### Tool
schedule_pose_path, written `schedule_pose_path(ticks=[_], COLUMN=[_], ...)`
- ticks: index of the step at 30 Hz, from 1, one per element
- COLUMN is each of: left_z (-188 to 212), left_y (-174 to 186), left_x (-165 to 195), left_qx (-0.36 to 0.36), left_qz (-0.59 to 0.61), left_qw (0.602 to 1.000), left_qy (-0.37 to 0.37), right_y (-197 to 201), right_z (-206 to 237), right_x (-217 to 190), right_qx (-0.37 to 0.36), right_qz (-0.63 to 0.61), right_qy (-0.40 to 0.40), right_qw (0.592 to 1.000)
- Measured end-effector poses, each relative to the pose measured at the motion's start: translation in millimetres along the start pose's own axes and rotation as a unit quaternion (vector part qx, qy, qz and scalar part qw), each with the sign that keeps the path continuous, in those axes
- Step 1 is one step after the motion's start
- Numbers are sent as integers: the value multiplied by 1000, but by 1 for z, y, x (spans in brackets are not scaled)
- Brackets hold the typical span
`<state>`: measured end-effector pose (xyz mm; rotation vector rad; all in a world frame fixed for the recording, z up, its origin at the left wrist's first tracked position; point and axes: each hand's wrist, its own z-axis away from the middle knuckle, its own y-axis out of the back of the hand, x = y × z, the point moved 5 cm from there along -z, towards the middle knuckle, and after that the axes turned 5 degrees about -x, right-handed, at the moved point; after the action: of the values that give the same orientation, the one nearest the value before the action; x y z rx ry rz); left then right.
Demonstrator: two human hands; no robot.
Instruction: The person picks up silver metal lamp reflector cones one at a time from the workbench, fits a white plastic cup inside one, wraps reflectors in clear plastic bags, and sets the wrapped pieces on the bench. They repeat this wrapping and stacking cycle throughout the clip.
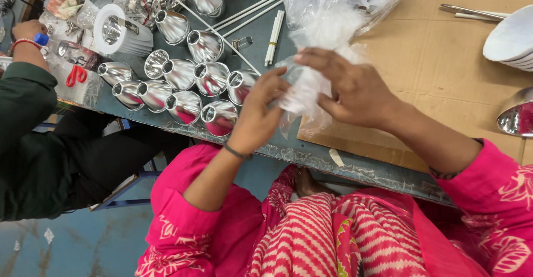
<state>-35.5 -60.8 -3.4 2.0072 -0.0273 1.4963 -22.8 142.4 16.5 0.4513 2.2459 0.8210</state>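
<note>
- The left hand (256, 116) has its grip closed on a clear plastic bag (319, 49), fingers pinching the crumpled lower part from the left.
- The right hand (355, 91) also has its grip closed on the same bag, fingers spread over its front and thumb below.
- The bag is held between both hands just above the near edge of the table (333, 157), its loose upper part billowing toward the top of the view.
- A sheet of brown cardboard (444, 71) lies on the table under and to the right of the bag.
- A cluster of shiny silver cone-shaped reflectors (183, 85) sits on the table just left of the left hand, touching one another.
- A white round lamp housing (119, 32) lies behind the reflectors.
- Thin white rods (273, 30) lie near the bag's left side.
- A stack of white bowl-shaped shades (511, 41) is at the right edge.
- Another person's hand (25, 32), with a dark green sleeve, rests at the far left beside red-handled scissors (76, 75).
</note>
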Motion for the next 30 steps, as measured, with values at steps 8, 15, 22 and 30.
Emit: schedule_pose_path(ticks=[8, 15, 22, 30], left_z=[15, 4, 1, 10], left_y=[5, -16, 32, 42], left_x=[27, -43, -35, 13], left_qx=[70, -31, 59, 102], left_qz=[-167, 434, -34, -68], left_qw=[983, 870, 987, 992], left_qy=[-13, 231, 144, 14], right_y=[-16, -22, -31, -17], right_z=[18, 17, 10, 12], right_x=[36, 25, 13, 7], right_qx=[70, 61, -26, 59], right_qz=[-33, 5, -15, -115], right_qy=[21, 102, 118, 60], right_qw=[997, 993, 993, 990])
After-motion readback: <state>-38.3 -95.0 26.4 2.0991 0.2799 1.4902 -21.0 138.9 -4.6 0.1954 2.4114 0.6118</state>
